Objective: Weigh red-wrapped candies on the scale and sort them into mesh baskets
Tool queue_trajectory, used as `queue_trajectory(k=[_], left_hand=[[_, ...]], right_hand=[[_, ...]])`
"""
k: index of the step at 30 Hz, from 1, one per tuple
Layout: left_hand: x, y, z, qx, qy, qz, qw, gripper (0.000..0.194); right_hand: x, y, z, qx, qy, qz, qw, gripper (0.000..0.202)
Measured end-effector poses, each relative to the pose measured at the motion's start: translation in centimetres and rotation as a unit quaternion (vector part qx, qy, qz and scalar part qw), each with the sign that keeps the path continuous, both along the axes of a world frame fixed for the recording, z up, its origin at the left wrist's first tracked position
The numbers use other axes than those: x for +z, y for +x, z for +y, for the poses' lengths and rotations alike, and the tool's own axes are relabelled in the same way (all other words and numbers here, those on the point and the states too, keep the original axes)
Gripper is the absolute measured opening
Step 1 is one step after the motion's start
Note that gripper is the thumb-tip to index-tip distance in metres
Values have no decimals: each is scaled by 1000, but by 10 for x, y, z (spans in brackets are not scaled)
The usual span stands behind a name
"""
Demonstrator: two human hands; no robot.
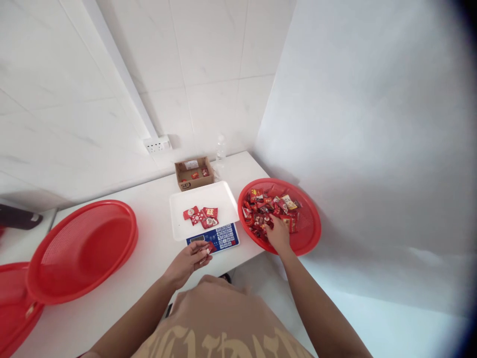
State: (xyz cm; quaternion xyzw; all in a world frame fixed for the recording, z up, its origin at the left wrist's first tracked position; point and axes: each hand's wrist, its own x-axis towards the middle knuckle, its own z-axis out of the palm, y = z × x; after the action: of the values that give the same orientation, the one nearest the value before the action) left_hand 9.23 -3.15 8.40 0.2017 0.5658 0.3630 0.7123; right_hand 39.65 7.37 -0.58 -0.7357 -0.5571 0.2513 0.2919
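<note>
My left hand (193, 259) is closed on a small red candy packet (209, 247), held just in front of the blue keypad of a digital scale (226, 236). On the scale's white tray (180, 230) lie several red candy packets (203, 216). To the right, my right hand (278, 231) reaches into a red plastic basket (312, 233) that holds a heap of wrapped candies (261, 209). Its fingertips are down among the wrappers, so whatever they hold, if anything, is hidden.
Behind the scale stands a cardboard box (196, 183) with a few red packets inside, beside a clear plastic bottle (220, 147). A large red basket (93, 248) and another red basket (15, 318) are at the left. A wall socket (157, 144) is above the white table (149, 219).
</note>
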Motion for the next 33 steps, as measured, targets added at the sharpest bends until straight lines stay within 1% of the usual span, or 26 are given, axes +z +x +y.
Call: queue_trajectory(k=[2,3,4,5,6,7,8,9,10,11,12,13,15,16,17,18,19,20,21,22,23,25,26,28,31,33], left_hand=[[0,0,0,-7,3,9,1000,42],[0,0,0,-15,4,17,1000,44],[0,1,1,-24,6,23,999,45],[1,3,1,-33,11,26,999,45],[2,5,1,-43,18,25,999,45],[2,7,1,-53,28,22,998,44],[3,10,1,-63,40,22,997,43],[4,14,1,-73,50,27,996,41],[4,17,1,-84,58,38,994,39],[4,18,1,-96,63,54,992,38],[3,19,2,-106,67,76,989,38],[3,16,4,-112,73,104,986,39],[0,3,11,-108,105,194,970,41],[-2,-10,15,-95,135,264,950,43],[-5,-26,20,-78,165,344,921,44],[-8,-44,25,-51,205,438,874,46],[-13,-64,29,-36,224,521,823,48],[-18,-85,31,-19,220,585,780,49],[-24,-105,31,-16,193,632,751,53],[-31,-122,30,-26,151,663,733,58],[-38,-135,27,-47,111,679,724,61],[-52,-151,17,-94,61,691,714,61],[-59,-153,11,-113,55,692,711,60],[-69,-148,0,-134,69,692,706,58],[-76,-127,-6,-126,108,693,702,54],[-76,-111,-1,-107,147,698,693,54]], right_hand=[[16,-15,-8,35,49,-41,997,41],[24,-26,-14,69,62,-28,995,41],[32,-38,-21,113,67,11,991,40],[39,-53,-28,163,51,68,983,40],[45,-67,-36,202,14,132,970,41],[50,-82,-45,251,-37,192,948,43],[53,-95,-52,307,-88,242,916,48],[56,-106,-58,339,-127,284,888,48],[58,-115,-63,355,-156,317,866,46],[59,-120,-66,358,-175,340,852,43],[60,-121,-66,348,-184,352,849,38],[60,-119,-64,332,-186,355,854,35],[59,-105,-54,285,-172,340,880,33],[57,-95,-48,253,-155,322,899,33],[53,-82,-42,216,-133,297,920,35],[49,-70,-36,171,-103,263,944,38],[44,-57,-31,128,-67,211,967,41],[38,-46,-27,94,-33,143,985,45],[30,-36,-25,67,-10,74,995,51],[23,-30,-24,56,-4,16,998,56],[16,-26,-25,63,-7,-27,998,60],[4,-27,-28,115,-37,-81,989,66],[0,-30,-31,147,-60,-99,982,67],[-2,-39,-35,194,-109,-134,966,65],[3,-48,-37,206,-169,-171,949,56],[9,-49,-36,205,-192,-182,942,52]])
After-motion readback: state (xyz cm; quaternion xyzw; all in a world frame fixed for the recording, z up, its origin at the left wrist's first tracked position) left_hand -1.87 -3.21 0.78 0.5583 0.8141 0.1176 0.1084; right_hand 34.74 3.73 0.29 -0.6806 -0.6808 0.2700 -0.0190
